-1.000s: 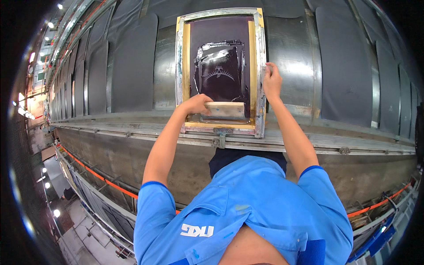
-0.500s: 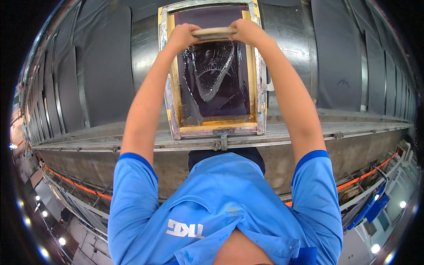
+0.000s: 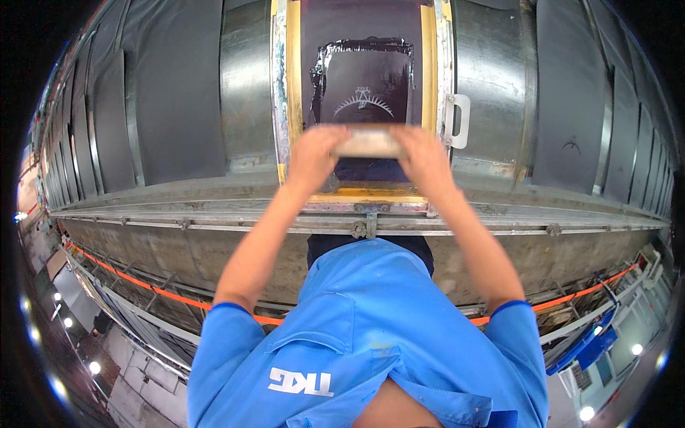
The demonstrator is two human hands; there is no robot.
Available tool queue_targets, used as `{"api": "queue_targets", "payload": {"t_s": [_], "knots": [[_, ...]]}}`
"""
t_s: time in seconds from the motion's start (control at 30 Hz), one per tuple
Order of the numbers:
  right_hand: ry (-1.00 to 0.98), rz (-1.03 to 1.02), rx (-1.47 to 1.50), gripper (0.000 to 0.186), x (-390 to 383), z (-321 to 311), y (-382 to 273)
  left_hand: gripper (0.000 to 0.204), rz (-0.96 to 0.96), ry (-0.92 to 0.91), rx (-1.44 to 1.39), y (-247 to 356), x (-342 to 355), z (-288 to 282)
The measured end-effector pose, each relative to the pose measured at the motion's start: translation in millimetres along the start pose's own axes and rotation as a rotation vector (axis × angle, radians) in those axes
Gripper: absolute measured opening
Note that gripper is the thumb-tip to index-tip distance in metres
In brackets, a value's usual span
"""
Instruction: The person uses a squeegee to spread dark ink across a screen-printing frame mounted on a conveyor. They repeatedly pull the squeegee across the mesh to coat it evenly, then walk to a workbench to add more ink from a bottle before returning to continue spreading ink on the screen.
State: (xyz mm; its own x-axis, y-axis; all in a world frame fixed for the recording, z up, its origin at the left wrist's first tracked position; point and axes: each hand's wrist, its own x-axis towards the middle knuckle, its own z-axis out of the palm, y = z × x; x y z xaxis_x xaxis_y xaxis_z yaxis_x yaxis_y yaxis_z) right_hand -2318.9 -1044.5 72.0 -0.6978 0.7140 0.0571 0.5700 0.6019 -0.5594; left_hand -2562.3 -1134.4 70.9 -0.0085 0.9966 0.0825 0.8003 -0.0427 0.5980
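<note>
The far end of the frame [image 3: 444, 64] runs out of my view at the top, so I see only its side rails and near end. Motion smears the pale bar [image 3: 369, 144], which lies crosswise inside the frame, toward its near end; I cannot tell whether its lower edge touches the dark mesh [image 3: 354, 171]. The backs of both hands hide its ends and parts of the side rails.

I have both forearms reaching forward, elbows wide, wrists angled inward. The left hand [image 3: 314, 153] pinches the bar's left end and the right hand [image 3: 426, 151] its right end; which fingers lie underneath I can't make out.

Just beyond the bar, inside the frame, a pale spiked arc [image 3: 364, 105] sits within glossy black smears [image 3: 367, 44]. A white handle [image 3: 465, 121] juts from the frame's right rail. Right of the frame, a grey sheet [image 3: 567, 93] bears a small dark mark [image 3: 572, 144]. Nearer than the frame, the blue shirt [image 3: 399, 299] carries slanted white lettering [image 3: 300, 381].
</note>
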Motion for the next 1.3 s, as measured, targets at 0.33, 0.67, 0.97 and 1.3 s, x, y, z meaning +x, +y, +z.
{"api": "queue_targets", "payload": {"t_s": [0.33, 0.67, 0.97, 1.3], "knots": [[0.045, 0.089, -0.061, 0.040, 156.9, -6.2, 93.4, 0.027, -0.037, 0.059, 0.106, -48.7, 172.1, -16.0], [0.099, 0.077, 0.112, 0.054, -48.5, 30.6, -17.9, 0.051, -0.009, 0.029, 0.133, 8.2, -44.3, 17.5], [0.541, 0.405, 0.332, 0.042, -7.5, -39.9, 80.8, 0.036, -0.220, -0.125, -0.087, -35.8, 68.9, -30.5], [0.492, 0.648, 0.509, 0.025, 36.1, -6.3, 119.7, 0.046, -0.034, 0.153, 0.037, -43.8, 91.0, 7.8]]}}
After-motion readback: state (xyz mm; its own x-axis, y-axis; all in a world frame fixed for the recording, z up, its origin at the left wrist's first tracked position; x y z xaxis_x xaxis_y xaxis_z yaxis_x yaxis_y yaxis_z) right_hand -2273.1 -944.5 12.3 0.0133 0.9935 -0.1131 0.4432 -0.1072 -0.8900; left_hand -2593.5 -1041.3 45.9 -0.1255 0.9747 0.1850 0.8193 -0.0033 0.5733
